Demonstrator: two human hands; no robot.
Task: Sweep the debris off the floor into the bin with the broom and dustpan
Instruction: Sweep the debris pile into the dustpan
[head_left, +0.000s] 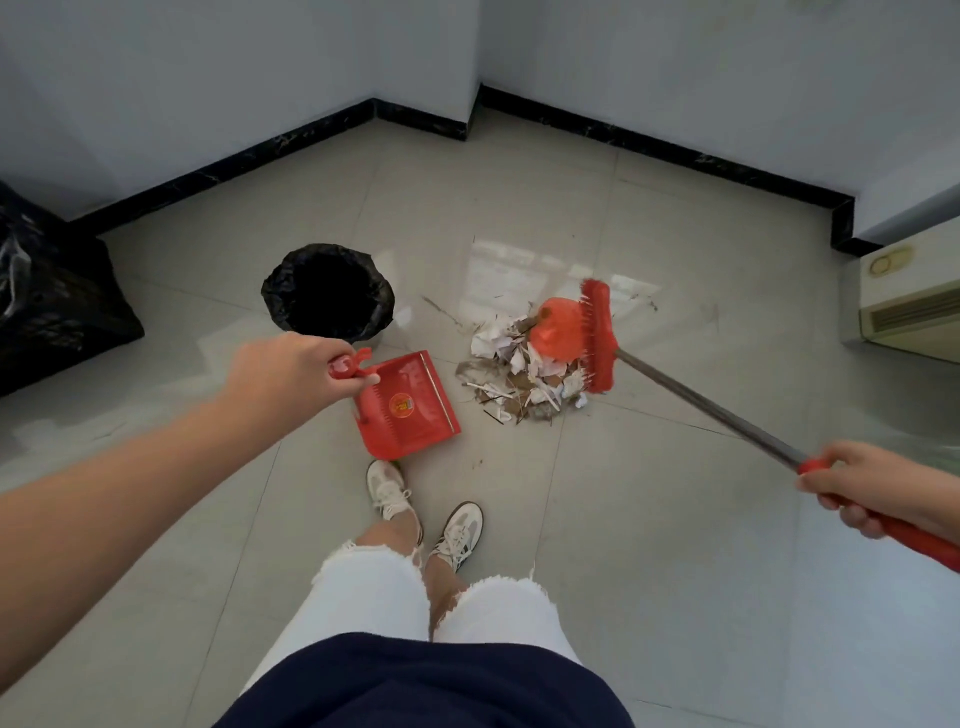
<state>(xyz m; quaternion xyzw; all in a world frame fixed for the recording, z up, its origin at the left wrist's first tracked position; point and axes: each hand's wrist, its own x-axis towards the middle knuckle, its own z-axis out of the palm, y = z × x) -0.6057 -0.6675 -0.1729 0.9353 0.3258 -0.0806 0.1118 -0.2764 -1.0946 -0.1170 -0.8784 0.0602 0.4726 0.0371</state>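
Observation:
A pile of debris (524, 371), torn paper, dry leaves and an orange plastic bag, lies on the tiled floor. The red broom head (598, 335) rests against the pile's right side. My right hand (872, 488) grips the broom's red handle end at the right edge. A red dustpan (410, 410) sits on the floor left of the pile, its open lip facing the debris with a small gap between. My left hand (291, 371) holds the top of the dustpan's handle. The bin (328, 293), lined with a black bag, stands just behind the dustpan.
My two feet in white sneakers (423, 506) stand just below the dustpan. A full black rubbish bag (52, 296) sits at the left wall. A cream appliance (909, 301) stands at the right. Black skirting lines the walls behind.

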